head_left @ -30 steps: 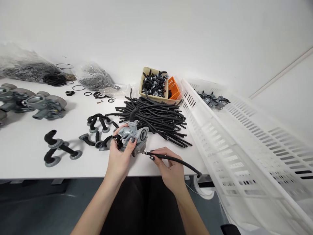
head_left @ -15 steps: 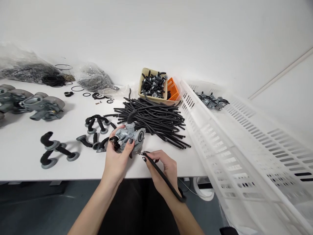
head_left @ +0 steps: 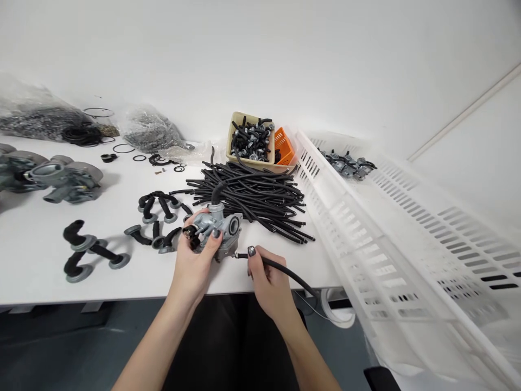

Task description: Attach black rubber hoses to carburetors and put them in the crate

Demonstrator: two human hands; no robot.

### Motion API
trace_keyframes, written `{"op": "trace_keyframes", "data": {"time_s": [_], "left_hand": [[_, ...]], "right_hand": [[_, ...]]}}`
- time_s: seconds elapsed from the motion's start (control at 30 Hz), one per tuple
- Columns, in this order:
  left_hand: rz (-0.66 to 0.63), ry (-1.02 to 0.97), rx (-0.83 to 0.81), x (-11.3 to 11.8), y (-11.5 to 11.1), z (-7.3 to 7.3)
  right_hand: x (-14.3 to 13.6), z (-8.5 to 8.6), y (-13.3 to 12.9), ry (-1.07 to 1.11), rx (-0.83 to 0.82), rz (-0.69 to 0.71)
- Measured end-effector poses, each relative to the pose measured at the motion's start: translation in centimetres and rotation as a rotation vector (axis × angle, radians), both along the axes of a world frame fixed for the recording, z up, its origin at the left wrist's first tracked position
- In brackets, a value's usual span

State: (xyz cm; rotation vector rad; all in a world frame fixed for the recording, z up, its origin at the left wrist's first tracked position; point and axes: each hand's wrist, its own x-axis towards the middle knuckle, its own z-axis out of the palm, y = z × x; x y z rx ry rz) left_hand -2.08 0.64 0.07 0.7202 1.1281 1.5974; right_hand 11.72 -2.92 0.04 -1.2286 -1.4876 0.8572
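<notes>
My left hand [head_left: 196,255] is wrapped round a grey metal carburetor [head_left: 222,228] near the table's front edge, its thumb across the near side. A bent black rubber elbow [head_left: 218,191] rises from the carburetor's top. In my right hand [head_left: 268,274] a long black rubber hose [head_left: 295,277] is pinched between thumb and fingers. The hose's tip, with a small clip on it, meets the lower right of the carburetor; how far it sits on the fitting I cannot tell. Its free end hangs out to the right.
Behind the carburetor lies a pile of black hoses [head_left: 252,195]. A cream bin [head_left: 230,144] of small parts and an orange basket [head_left: 287,146] stand at the back. Rubber elbows [head_left: 81,239] and more carburetors [head_left: 67,182] lie left. A white slotted crate [head_left: 366,244] borders the right.
My right hand has slid back along the hose, away from its tip, and now grips it thumb on top. The hose has swung closer to level. My left hand keeps its hold.
</notes>
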Motion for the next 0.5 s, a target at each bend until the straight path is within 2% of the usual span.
{"op": "trace_keyframes", "data": {"time_s": [0.13,0.3,0.43,0.5], "left_hand": [[0.016,0.037,0.004,0.04,-0.01,0.02],[0.056,0.075,-0.048,-0.07,-0.12,0.09],[0.014,0.084,-0.028,-0.1,-0.19,0.13],[0.021,0.059,-0.032,-0.11,-0.16,0.04]], "right_hand": [[-0.07,0.02,-0.14,-0.065,-0.05,0.056],[-0.03,0.45,-0.14,-0.245,-0.009,0.11],[-0.03,0.76,0.15,-0.174,-0.056,0.061],[0.02,0.73,0.16,-0.155,-0.08,0.082]]}}
